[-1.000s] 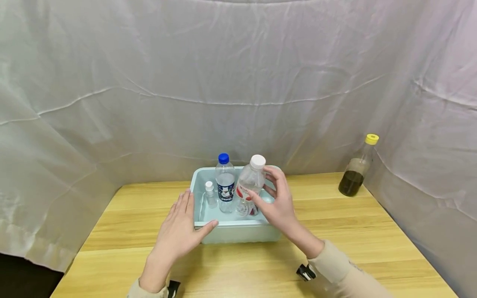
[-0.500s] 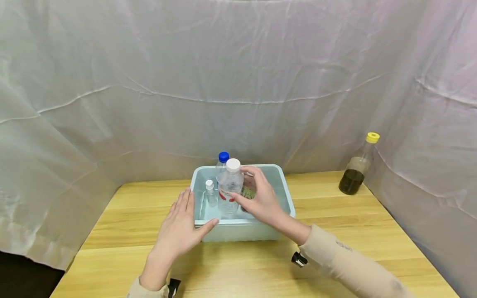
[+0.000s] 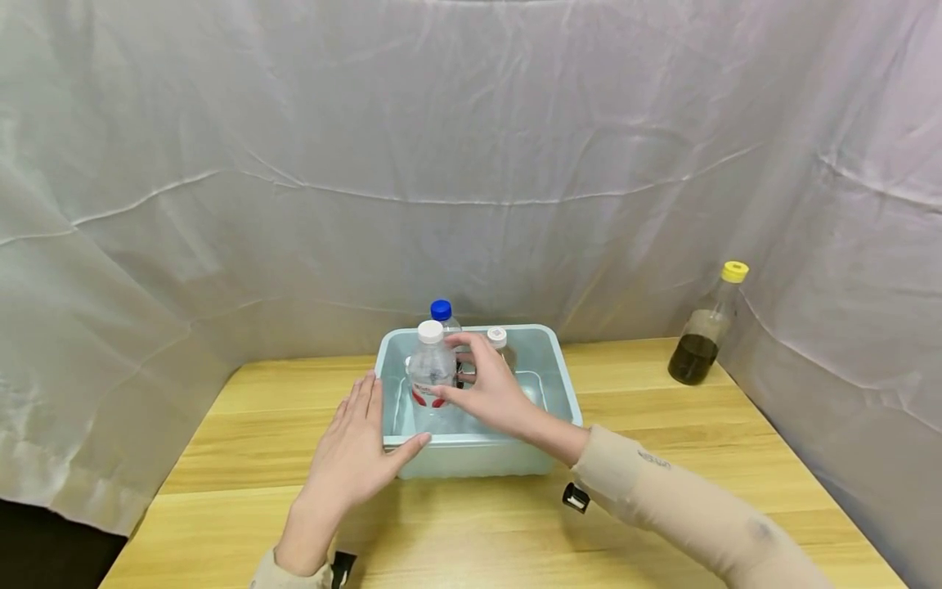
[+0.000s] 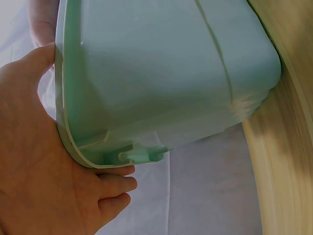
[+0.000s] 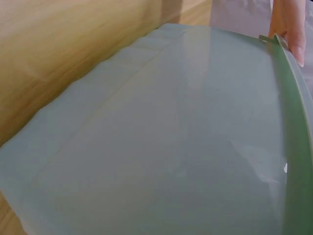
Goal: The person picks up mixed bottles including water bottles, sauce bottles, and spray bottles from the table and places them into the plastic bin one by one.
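Note:
My right hand [image 3: 489,388] grips a clear plastic bottle [image 3: 431,364] with a white cap and a red-marked label, upright inside the left part of a pale blue-green plastic bin [image 3: 478,460]. Straight fingers of my left hand [image 3: 353,458] rest along the bin's left rim, its thumb on the front rim. The left wrist view shows that hand [image 4: 44,161] against the rim corner. Behind the held bottle stands a blue-capped bottle [image 3: 441,310], partly hidden. A white-capped bottle [image 3: 496,337] stands behind my right hand. The bin wall [image 5: 146,122] fills the right wrist view.
A glass bottle of dark liquid [image 3: 694,352] with a yellow cap stands at the back right of the wooden table [image 3: 294,425]. Grey cloth [image 3: 471,164] hangs behind the table and along both sides.
My right hand has carried the white-capped, red-labelled bottle leftward within the bin, now covering most of the small bottle there. Another white-capped bottle has come into view behind the hand. The left hand stays put.

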The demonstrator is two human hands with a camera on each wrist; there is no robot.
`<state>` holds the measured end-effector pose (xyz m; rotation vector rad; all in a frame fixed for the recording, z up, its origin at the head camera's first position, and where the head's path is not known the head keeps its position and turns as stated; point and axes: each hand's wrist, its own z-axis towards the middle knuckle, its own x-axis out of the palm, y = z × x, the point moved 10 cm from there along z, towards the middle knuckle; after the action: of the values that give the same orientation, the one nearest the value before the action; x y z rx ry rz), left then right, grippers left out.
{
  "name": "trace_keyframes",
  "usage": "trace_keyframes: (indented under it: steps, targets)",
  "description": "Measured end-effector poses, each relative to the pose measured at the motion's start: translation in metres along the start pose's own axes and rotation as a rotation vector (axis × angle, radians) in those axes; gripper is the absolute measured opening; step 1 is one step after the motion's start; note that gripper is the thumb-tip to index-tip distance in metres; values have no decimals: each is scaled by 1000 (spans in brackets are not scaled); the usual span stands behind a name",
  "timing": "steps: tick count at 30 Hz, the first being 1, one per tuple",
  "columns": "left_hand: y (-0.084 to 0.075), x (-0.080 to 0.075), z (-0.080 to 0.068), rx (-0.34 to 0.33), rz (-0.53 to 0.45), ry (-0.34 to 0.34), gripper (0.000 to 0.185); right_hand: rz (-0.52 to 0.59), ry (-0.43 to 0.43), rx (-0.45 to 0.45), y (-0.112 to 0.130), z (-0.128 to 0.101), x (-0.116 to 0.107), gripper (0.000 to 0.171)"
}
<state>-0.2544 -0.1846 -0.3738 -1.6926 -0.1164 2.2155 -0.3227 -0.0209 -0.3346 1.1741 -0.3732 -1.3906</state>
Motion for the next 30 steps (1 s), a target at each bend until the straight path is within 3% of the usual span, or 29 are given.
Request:
trace_keyframes:
  steps: [11,18,22,30]
  targets:
    - [0,1,-1,1,-12,7,115,-30,95,36,-7,8,22,73]
    - [1,-1,-2,1,-6,9,115,-14,179,6,-7,9,35,68]
    - [1,-2,-2,0,-3,8,114,17,185,2,-7,8,37,68]
    - [1,-2,-2,1,-3,5,114,-32,152,9,-8,6,31,70]
